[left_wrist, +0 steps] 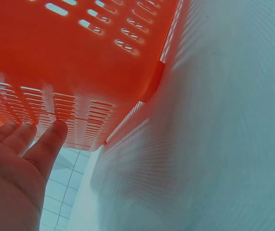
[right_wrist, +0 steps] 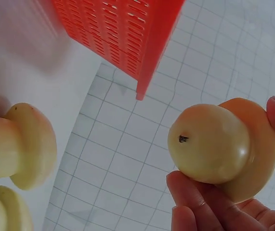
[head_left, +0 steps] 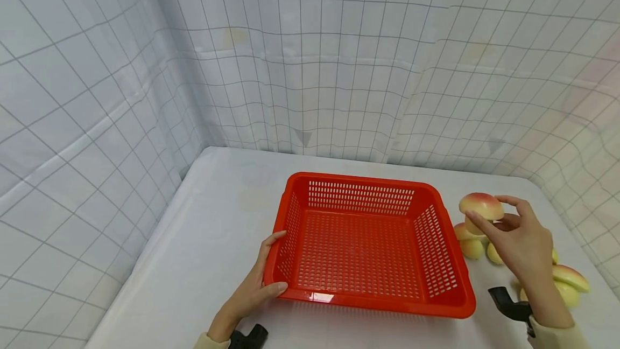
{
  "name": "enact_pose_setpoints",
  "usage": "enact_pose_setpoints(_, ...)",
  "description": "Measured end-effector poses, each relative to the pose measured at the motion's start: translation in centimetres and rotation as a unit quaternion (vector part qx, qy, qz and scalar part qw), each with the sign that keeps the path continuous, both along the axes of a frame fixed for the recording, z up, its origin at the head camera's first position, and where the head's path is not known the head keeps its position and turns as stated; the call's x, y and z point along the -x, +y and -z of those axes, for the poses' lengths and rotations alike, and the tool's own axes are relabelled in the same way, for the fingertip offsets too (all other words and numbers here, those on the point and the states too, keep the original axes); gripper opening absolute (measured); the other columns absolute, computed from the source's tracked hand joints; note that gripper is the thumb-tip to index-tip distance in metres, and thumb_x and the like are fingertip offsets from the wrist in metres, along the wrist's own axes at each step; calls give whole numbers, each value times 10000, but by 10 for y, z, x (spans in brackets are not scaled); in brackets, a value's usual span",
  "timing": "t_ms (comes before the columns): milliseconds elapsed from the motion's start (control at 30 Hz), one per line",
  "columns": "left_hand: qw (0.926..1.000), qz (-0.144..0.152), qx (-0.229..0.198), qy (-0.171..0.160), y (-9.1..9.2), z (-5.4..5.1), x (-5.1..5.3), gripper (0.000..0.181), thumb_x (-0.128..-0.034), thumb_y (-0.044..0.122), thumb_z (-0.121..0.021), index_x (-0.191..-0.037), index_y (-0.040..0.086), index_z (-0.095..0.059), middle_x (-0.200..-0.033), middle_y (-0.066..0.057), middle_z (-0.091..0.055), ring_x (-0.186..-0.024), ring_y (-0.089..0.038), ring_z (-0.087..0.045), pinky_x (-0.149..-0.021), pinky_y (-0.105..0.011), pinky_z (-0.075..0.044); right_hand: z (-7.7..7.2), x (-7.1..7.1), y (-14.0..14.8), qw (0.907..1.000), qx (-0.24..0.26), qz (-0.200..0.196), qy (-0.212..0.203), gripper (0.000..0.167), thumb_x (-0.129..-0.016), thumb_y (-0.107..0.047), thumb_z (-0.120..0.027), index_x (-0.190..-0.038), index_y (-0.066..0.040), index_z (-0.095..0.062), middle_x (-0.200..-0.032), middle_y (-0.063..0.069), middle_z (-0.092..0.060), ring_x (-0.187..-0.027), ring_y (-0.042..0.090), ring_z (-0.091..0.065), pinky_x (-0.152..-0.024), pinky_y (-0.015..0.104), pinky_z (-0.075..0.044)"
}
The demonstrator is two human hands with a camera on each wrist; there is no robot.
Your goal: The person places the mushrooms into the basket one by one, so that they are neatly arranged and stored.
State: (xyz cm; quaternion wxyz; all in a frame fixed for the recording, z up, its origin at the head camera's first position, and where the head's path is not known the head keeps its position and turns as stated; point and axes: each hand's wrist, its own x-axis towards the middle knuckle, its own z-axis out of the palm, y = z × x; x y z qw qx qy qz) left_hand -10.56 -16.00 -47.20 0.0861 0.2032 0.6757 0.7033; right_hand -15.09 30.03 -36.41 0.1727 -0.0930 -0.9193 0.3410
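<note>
White desk (head_left: 208, 214), gridded curtain (head_left: 317, 71) behind; right hand (head_left: 525, 244) pinches a toy mushroom (head_left: 481, 206) between fingers, just right of red basket (head_left: 378, 306); left hand (head_left: 251, 291) grips basket's left rim with fingers; more mushrooms (right_wrist: 35, 147) lie nearby.

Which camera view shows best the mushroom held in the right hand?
The right wrist view: the mushroom appears large, with its rounded stem and a dark mark facing the camera. The head view shows it smaller, mostly its reddish cap, in the right hand beside the red basket. The left wrist view does not show it.
</note>
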Motion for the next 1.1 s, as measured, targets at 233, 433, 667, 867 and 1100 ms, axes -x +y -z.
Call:
enact_pose_setpoints(233,10000,21,-25,24,-1,-1,0,813,-811,95,-580,-1486,216,-143,-1418,-208,-211,-1141,-465,-393,-827,-437,-508,-13,12,-11,9979,-135,-552,319,650,-774,-443,-753,-1280,-127,-493,-780,-13,-703,-709,-127,-510,-628,275,-354)
enact_pose_setpoints(433,10000,17,2,20,-1,-2,0,813,-810,98,-579,-1486,211,-142,-1423,-202,-206,-1142,-461,-395,-830,-436,-506,-22,22,-21,9948,-30,-1016,-12,653,-782,-475,-731,-1290,-159,-469,-861,32,-713,-769,-107,-541,-666,282,-386)
enact_pose_setpoints(667,10000,7,-15,-16,0,-3,0,822,-802,98,-583,-1487,207,-143,-1419,-200,-213,-1143,-454,-397,-824,-423,-509,-30,31,-34,9878,91,-1534,-259,645,-797,-469,-720,-1292,-155,-452,-975,83,-703,-817,-27,-573,-639,257,-430)
enact_pose_setpoints(867,10000,-38,14,-67,0,-3,-1,823,-802,102,-591,-1487,218,-150,-1427,-193,-207,-1143,-450,-397,-825,-425,-508,-32,39,-47,9823,156,-1832,-354,666,-790,-481,-720,-1292,-140,-445,-964,88,-698,-810,104,-619,-627,303,-471)
enact_pose_setpoints(1100,9999,-94,89,-16,0,-4,-1,829,-792,109,-598,-1484,210,-153,-1434,-186,-201,-1142,-453,-389,-824,-427,-508,-36,49,-63,9741,322,-2167,-553,673,-787,-488,-721,-1289,-148,-429,-922,53,-698,-817,200,-602,-651,331,-443)
